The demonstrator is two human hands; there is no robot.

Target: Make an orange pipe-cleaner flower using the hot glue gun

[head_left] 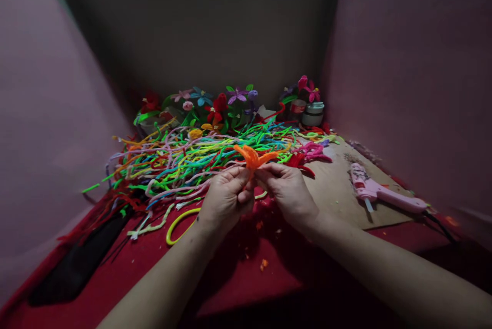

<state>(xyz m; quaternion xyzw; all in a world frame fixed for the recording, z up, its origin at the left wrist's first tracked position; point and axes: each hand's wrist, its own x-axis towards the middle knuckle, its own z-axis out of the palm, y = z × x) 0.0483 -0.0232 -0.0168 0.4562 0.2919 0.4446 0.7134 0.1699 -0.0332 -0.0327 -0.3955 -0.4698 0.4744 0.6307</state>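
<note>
An orange fuzzy flower shape (251, 157) with spread petals stands upright between my two hands, above the red cloth (246, 267). My left hand (229, 193) pinches its base from the left, fingers curled. From the right, my right hand (286, 190) has its thumb and fingertips closed on the same base. Just behind the hands lies a large heap of coloured pipe cleaners (184, 160). Small orange scraps (263, 265) lie on the cloth below the hands.
A pink glue gun (395, 198) rests on a brown board (338, 185) at the right. Fuzzy flowers (236, 94) stand along the back, beside a lidded jar (313, 114). A yellow loop handle (172, 229) and a dark flat object (73, 267) lie at left.
</note>
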